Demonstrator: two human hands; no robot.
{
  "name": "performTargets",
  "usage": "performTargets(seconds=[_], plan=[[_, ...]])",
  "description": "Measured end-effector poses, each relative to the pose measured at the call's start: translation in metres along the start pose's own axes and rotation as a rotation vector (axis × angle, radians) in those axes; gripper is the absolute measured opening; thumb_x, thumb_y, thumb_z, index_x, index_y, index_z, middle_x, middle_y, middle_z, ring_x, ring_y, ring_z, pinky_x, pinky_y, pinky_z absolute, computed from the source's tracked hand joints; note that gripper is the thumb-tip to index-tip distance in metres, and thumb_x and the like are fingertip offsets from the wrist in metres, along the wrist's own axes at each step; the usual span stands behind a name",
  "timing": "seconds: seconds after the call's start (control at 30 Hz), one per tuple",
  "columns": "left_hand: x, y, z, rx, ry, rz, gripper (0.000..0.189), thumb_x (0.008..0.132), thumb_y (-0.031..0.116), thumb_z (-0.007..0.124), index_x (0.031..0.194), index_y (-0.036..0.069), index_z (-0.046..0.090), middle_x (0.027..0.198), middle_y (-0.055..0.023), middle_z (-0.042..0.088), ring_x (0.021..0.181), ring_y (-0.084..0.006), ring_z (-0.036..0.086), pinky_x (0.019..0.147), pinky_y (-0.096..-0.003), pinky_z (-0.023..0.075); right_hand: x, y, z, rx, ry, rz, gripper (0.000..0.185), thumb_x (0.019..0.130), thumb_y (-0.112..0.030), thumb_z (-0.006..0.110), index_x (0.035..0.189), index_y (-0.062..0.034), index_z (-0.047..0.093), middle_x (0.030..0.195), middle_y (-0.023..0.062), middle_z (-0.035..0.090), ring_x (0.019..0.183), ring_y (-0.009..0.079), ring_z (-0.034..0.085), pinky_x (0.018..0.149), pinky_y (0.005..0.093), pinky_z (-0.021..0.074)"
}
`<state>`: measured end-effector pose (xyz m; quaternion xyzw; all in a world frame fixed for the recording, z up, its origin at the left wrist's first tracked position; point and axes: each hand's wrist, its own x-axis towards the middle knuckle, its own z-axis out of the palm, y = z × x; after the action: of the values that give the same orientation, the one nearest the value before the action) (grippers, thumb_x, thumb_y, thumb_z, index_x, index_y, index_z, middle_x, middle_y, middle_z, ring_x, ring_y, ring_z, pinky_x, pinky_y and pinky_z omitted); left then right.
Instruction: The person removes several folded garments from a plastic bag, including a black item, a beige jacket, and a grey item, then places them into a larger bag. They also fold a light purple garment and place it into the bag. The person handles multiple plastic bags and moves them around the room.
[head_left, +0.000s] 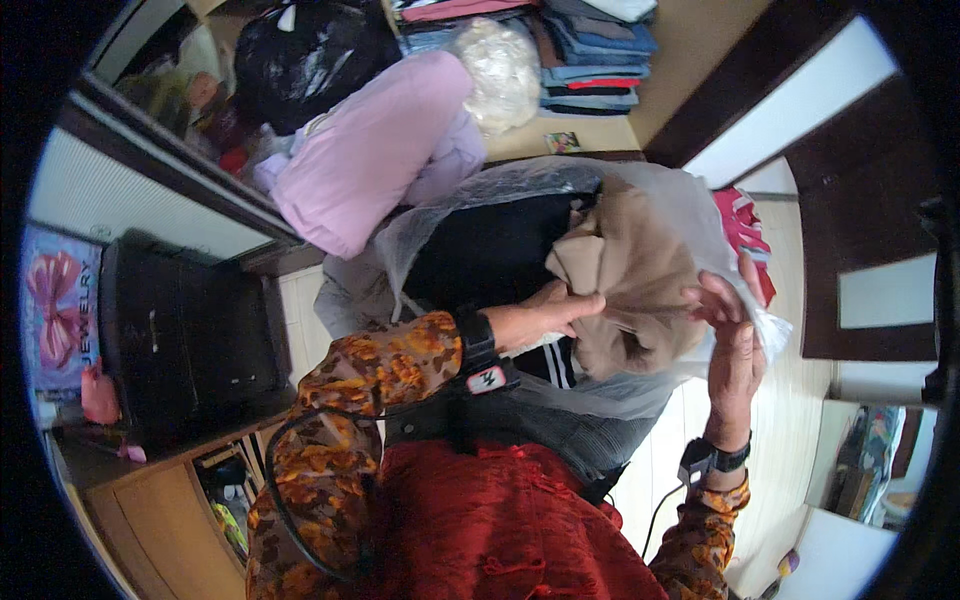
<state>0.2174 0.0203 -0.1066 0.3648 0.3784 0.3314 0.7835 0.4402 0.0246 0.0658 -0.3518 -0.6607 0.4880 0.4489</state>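
Observation:
A large translucent plastic bag (660, 187) stands open in front of me, holding a beige garment (637, 262) and black clothing (487, 247), part of it with white stripes. My left hand (551, 311) lies against the left side of the beige garment, thumb on the cloth; its fingers are partly hidden, so its hold is unclear. At the bag's right edge, my right hand (731, 337) is raised with fingers apart, some of them behind the plastic rim. Whether it pinches the plastic cannot be made out.
Beyond the bag lie a lilac fabric bundle (375, 142), a black plastic bag (315, 60), a whitish plastic bundle (499, 75) and folded jeans (596, 56) on a shelf. Pink clothing (739, 217) lies right of the bag. A black drawer cabinet (195, 337) stands left.

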Motion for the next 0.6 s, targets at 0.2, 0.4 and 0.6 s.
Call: performTargets(seconds=[0.2, 0.4, 0.6], plan=[[-0.092, 0.021, -0.025, 0.372, 0.339, 0.346, 0.019, 0.091, 0.010, 0.060, 0.108, 0.002, 0.059, 0.098, -0.0054, 0.062, 0.085, -0.0115, 0.062, 0.069, -0.0266, 0.0514, -0.004, 0.029, 0.009, -0.468, -0.224, 0.041, 0.055, 0.093, -0.039, 0.058, 0.134, -0.0017, 0.052, 0.136, 0.0163, 0.051, 0.127, 0.0298, 0.048, 0.108, 0.0384, 0.0337], [-0.148, 0.001, -0.104, 0.655, 1.150, 0.680, 0.016, 0.083, -0.002, 0.059, 0.098, 0.004, 0.062, 0.092, -0.0051, 0.062, 0.083, -0.0139, 0.058, 0.073, -0.0275, 0.0467, -0.015, 0.072, 0.051, -1.206, -0.439, -0.130, 0.072, 0.081, -0.047, 0.064, 0.144, -0.0202, 0.041, 0.153, 0.0170, 0.027, 0.139, 0.0415, 0.023, 0.112, 0.0566, 0.0179], [-0.157, -0.014, -0.235, 0.694, 1.770, 0.242, 0.038, 0.075, 0.020, 0.076, 0.103, 0.001, 0.060, 0.099, -0.0159, 0.061, 0.094, -0.0241, 0.060, 0.080, -0.0330, 0.0490, 0.006, 0.113, 0.038, -1.167, -0.478, -0.160, 0.067, 0.083, -0.037, 0.065, 0.143, -0.0196, 0.043, 0.149, 0.0198, 0.034, 0.138, 0.0388, 0.028, 0.112, 0.0506, 0.0203]])
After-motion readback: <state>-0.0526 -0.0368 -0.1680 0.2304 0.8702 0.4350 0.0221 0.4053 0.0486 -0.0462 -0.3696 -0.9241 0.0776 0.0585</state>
